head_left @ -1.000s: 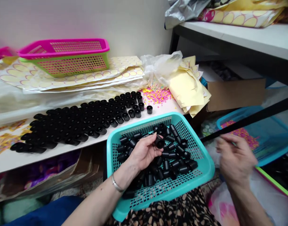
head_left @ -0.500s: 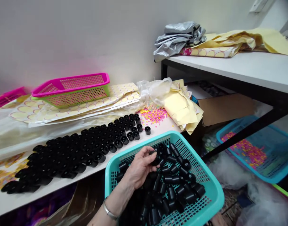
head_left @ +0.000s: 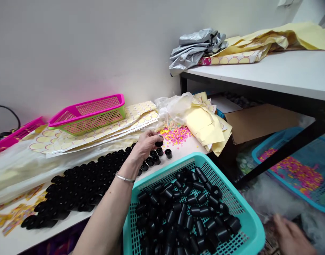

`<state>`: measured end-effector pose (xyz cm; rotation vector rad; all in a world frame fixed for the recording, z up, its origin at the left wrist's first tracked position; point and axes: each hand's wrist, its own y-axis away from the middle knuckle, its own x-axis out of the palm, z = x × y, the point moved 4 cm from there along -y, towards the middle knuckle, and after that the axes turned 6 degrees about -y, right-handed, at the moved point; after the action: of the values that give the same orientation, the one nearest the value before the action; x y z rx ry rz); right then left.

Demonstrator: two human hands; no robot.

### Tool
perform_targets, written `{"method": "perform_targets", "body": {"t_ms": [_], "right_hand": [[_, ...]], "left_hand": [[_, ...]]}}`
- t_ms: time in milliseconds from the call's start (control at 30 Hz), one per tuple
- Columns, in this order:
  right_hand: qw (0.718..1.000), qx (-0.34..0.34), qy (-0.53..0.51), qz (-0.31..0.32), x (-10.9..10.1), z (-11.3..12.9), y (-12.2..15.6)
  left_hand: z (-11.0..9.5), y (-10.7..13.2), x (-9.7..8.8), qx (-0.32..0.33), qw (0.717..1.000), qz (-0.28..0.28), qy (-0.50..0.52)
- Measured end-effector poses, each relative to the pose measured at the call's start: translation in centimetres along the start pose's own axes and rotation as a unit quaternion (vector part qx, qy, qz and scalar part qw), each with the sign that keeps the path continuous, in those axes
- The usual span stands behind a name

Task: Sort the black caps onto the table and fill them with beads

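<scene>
My left hand (head_left: 146,143) is closed on a small black plastic cap (head_left: 159,141), held just above the table at the far right end of the rows. Many similar black cylindrical caps (head_left: 80,184) stand close together in slanting rows on the white table. One cap (head_left: 168,153) stands a little apart at the right end. Below my left forearm, a turquoise basket (head_left: 255,226) holds a loose heap of black caps (head_left: 183,216). At the lower right, my right hand (head_left: 292,235) is blurred beside the basket, with its fingers stretched out and nothing visible in them.
A pink-and-green basket (head_left: 86,115) sits on printed sheets (head_left: 141,109) by the wall. Small pink and yellow pieces (head_left: 177,134) lie near crumpled yellow paper (head_left: 205,124). A higher white table (head_left: 284,71) stands right, with a blue basket (head_left: 321,205) below it.
My left hand has lifted a black cap out of the turquoise basket and moved up and left over the table. My right hand has come into fuller view at the lower right.
</scene>
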<state>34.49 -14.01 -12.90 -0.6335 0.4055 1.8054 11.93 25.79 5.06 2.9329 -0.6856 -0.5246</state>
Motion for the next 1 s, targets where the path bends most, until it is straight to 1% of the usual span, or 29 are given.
{"method": "perform_targets", "body": {"t_ms": [33, 67, 100, 133, 167, 200, 233, 267, 300, 333, 367, 433, 500, 567, 667, 733, 800, 867, 1000], "right_hand": [[0.999, 0.005, -0.012, -0.039, -0.6, 1.9, -0.9], [0.995, -0.037, -0.059, -0.070, -1.0, 4.8, -1.8], [0.984, -0.119, -0.118, -0.067, -0.9, 8.2, -2.5], [0.962, -0.214, -0.169, -0.035, -0.3, 12.0, -3.1], [0.935, -0.301, -0.188, 0.008, 0.7, 15.8, -3.5], [0.905, -0.380, -0.174, 0.081, 2.5, 19.3, -3.8], [0.871, -0.446, -0.133, 0.159, 4.8, 22.3, -4.0], [0.832, -0.507, -0.065, 0.216, 7.4, 24.8, -4.1], [0.782, -0.564, 0.025, 0.265, 10.3, 26.7, -4.1], [0.749, -0.591, 0.057, 0.295, 12.9, 28.1, -4.3], [0.726, -0.609, 0.075, 0.310, 15.4, 29.1, -4.6], [0.676, -0.648, 0.100, 0.336, 19.7, 30.3, -4.9], [0.626, -0.684, 0.112, 0.357, 22.7, 30.8, -4.9], [0.585, -0.711, 0.114, 0.374, 24.6, 30.9, -4.7], [0.543, -0.735, 0.103, 0.393, 26.2, 30.9, -4.4], [0.530, -0.742, 0.092, 0.401, 27.0, 30.8, -4.2], [0.527, -0.743, 0.080, 0.405, 27.8, 30.7, -4.1], [0.531, -0.741, 0.068, 0.406, 28.5, 30.8, -4.0], [0.540, -0.737, 0.047, 0.405, 29.4, 30.8, -3.8]], "left_hand": [[0.0, 0.2, -0.1, 0.003, 1.000, 0.006, -0.026], [0.2, 0.6, -0.1, 0.003, 0.998, 0.014, -0.053], [0.6, 1.0, -0.1, 0.002, 0.997, 0.020, -0.080], [1.1, 1.6, 0.1, -0.001, 0.994, 0.026, -0.106], [1.7, 2.2, 0.3, -0.002, 0.991, 0.029, -0.129], [2.3, 2.8, 0.5, -0.001, 0.988, 0.027, -0.151], [2.9, 3.4, 0.7, 0.001, 0.985, 0.022, -0.172], [3.5, 3.9, 0.9, 0.005, 0.981, 0.012, -0.192], [4.0, 4.3, 1.1, 0.012, 0.977, -0.003, -0.212], [4.3, 4.6, 1.2, 0.019, 0.972, -0.021, -0.232], [4.6, 4.9, 1.3, 0.027, 0.967, -0.039, -0.252], [5.1, 5.2, 1.5, 0.043, 0.954, -0.072, -0.288], [5.5, 5.3, 1.7, 0.060, 0.944, -0.091, -0.313], [6.1, 5.1, 2.1, 0.077, 0.932, -0.095, -0.340], [7.0, 4.7, 2.6, 0.091, 0.904, -0.083, -0.408], [7.5, 4.3, 2.7, 0.093, 0.888, -0.073, -0.445], [7.8, 4.0, 2.8, 0.095, 0.883, -0.069, -0.455], [8.0, 3.7, 2.9, 0.100, 0.883, -0.073, -0.452], [8.5, 3.3, 2.7, 0.120, 0.898, -0.104, -0.410]]}}
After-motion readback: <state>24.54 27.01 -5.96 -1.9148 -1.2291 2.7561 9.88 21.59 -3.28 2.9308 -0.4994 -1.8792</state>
